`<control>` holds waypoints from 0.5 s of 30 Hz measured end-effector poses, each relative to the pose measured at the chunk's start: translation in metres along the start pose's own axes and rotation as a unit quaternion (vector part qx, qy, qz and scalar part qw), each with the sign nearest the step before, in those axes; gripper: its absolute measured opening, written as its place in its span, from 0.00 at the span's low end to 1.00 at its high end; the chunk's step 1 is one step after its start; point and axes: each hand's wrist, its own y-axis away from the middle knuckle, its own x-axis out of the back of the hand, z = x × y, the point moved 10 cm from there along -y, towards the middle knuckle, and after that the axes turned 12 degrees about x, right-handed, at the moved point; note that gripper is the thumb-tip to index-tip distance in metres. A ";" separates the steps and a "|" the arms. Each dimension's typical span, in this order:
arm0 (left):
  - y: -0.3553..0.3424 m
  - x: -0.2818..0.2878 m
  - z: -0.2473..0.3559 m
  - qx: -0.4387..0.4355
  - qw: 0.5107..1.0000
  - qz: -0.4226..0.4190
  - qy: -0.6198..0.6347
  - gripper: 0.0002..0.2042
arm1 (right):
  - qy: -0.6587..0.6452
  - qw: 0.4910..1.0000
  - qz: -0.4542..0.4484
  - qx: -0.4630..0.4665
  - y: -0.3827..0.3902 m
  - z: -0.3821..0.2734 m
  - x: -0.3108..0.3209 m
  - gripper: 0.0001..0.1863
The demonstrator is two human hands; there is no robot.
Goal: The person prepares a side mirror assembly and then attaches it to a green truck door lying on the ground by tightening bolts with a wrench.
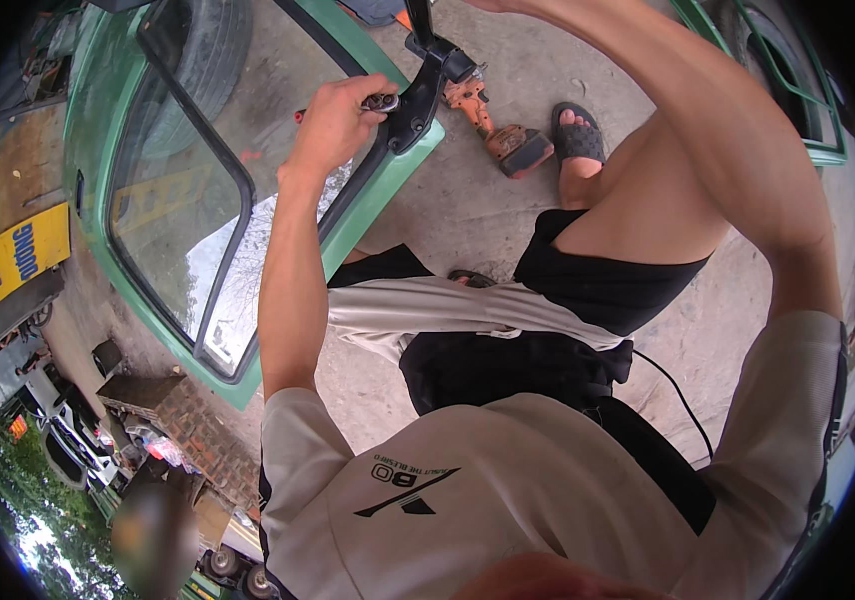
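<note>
My left hand is closed around a metal ratchet at a black bracket on the corner of a green vehicle door with glass panes. A black bar rises from the bracket to the top of the view. My right hand is mostly cut off by the top edge near that bar; its grip cannot be made out. An orange power drill with a dark battery lies on the floor just beside the bracket, by my sandalled right foot.
Another green door or frame is at the upper right. A black cable runs beside me. Bricks, a yellow sign, parked vehicles and trees stand at the left. A dark blue item is at the top.
</note>
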 end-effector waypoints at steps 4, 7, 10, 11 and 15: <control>0.001 -0.002 0.005 0.005 1.000 0.017 -0.005 0.17 | -0.083 0.996 -0.022 0.018 0.001 0.008 -0.001 0.21; 0.005 -0.001 0.006 -0.005 0.999 0.034 -0.014 0.17 | -0.104 0.994 -0.040 0.005 -0.001 0.013 -0.006 0.24; 0.009 -0.002 -0.009 0.060 0.997 0.042 0.019 0.16 | -0.091 0.993 -0.081 -0.007 -0.001 0.020 -0.012 0.28; 0.013 -0.003 -0.011 0.063 0.997 0.045 0.023 0.16 | -0.068 0.992 -0.100 -0.020 -0.001 0.024 -0.014 0.29; 0.046 -0.002 -0.061 0.211 0.945 0.140 0.209 0.15 | -0.056 0.989 -0.138 -0.014 -0.002 0.023 -0.026 0.31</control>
